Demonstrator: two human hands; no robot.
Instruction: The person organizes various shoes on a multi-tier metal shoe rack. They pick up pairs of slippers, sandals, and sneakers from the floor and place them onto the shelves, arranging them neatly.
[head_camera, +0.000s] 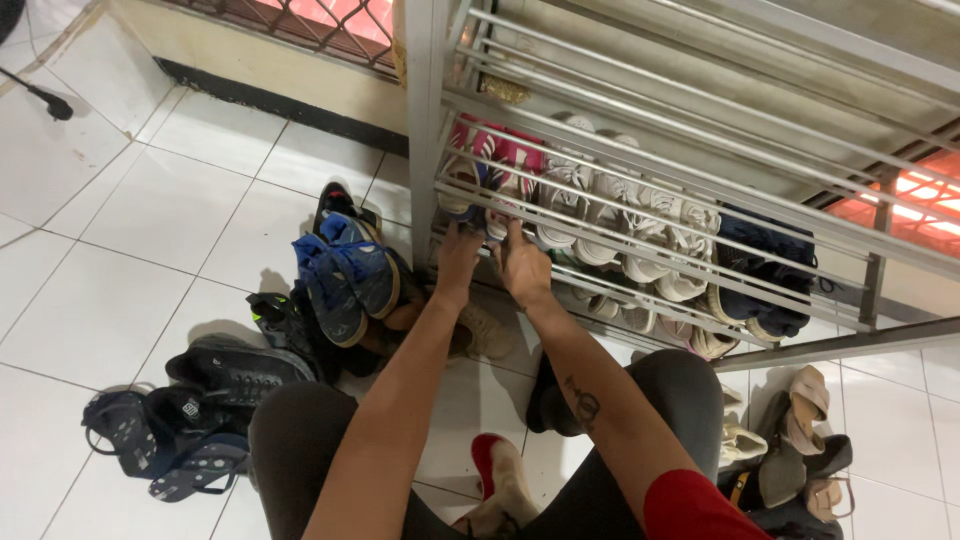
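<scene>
meanwhile, both hands reached up to the centre of the frame, to the lower shelf of a grey metal rack (640, 150) that filled the upper right. the left hand (459, 262) lay against a shoe with blue and pink on it (470, 190) at the rack's left end, fingers pointing up along its toe; whether they closed on it could not be told. the right hand (523, 268), just beside the left, touched the next shoe (508, 215) on the same shelf, fingers narrow and bent over its edge. further right along the rack stood white sneakers (640, 225), then a dark blue pair (765, 280) at the right end.

left of the hands, on the white tiled floor (150, 210), a pair of blue shoes (345, 275) lay tilted atop a heap of dark ones. black sneakers (235, 375) sat lower left, with dark sandals (165, 445) beside them near the left edge. a beige shoe (485, 330) lay below the hands, between the forearms. a red and white shoe (500, 480) showed at bottom centre between the person's knees. heeled sandals (800, 430) lay in a pile at lower right, under the rack's slanted bar.
</scene>
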